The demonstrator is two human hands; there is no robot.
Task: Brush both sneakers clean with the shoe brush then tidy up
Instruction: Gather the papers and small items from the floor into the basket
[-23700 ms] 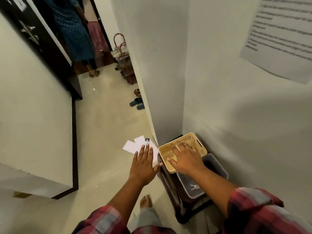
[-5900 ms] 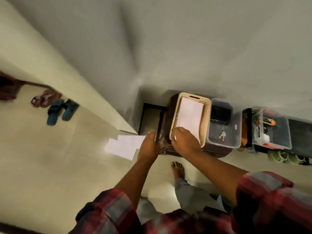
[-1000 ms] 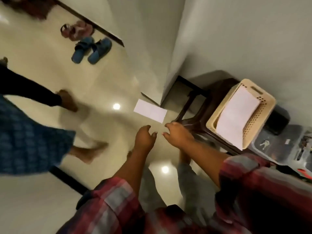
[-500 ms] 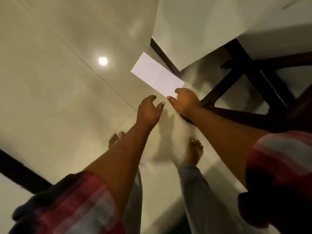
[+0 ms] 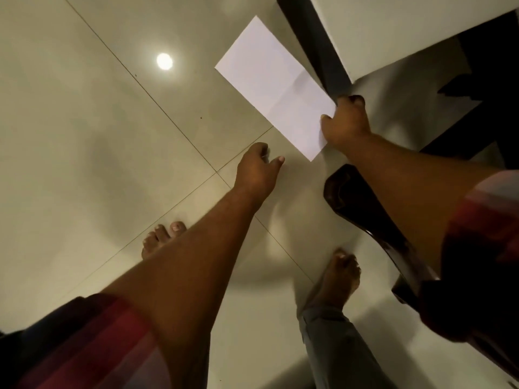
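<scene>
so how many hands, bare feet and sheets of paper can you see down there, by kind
hands: 2, left hand and right hand
bare feet: 2
sheet of paper: 1
total: 5

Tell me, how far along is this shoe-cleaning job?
No sneakers or brush show here, so brushing cannot be judged. In hand: the right hand pinches a white paper sheet on the tiled floor, seemingly tidying; the left hand hovers empty beside it. Left: lifting the sheet and putting it away.
</scene>
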